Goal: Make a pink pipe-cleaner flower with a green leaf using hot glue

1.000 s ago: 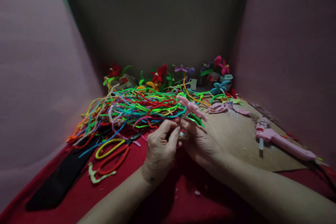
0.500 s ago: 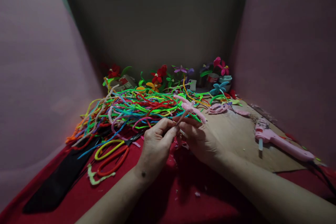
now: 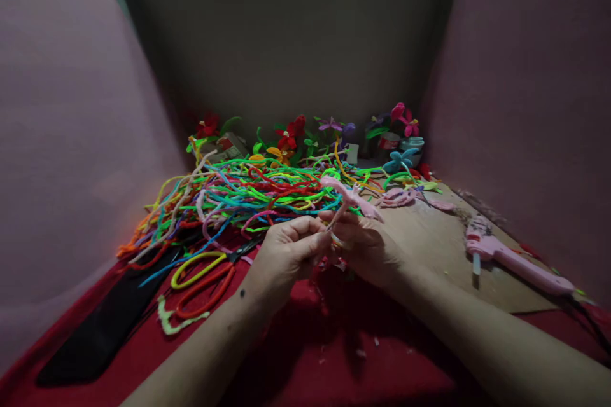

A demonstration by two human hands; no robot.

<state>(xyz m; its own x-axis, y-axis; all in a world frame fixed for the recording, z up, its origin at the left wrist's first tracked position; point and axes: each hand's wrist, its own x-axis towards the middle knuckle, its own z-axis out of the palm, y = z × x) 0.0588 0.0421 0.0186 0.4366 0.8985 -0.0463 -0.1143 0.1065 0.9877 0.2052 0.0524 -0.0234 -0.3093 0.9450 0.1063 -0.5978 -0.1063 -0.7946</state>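
Note:
Both of my hands meet at the middle of the table over a red cloth [image 3: 296, 356]. My left hand [image 3: 286, 254] is closed, its fingertips pinched at the lower stem of a pink pipe-cleaner flower [image 3: 351, 196]. My right hand [image 3: 372, 248] is closed round the same stem from the other side. The flower's fuzzy pink petals stick up and to the right above my fingers. Just behind them lies a big tangle of coloured pipe cleaners [image 3: 238, 200].
Scissors with yellow and orange handles [image 3: 203, 280] lie left of my hands. A pink glue gun [image 3: 510, 257] rests on the brown board [image 3: 443, 254] at the right. Finished pipe-cleaner flowers [image 3: 291, 137] stand along the back wall. A black strip [image 3: 105, 324] lies at the lower left.
My hands have shifted slightly, and the pink flower has tilted a little to the right between my fingers. Small bits have appeared on the red cloth under my hands.

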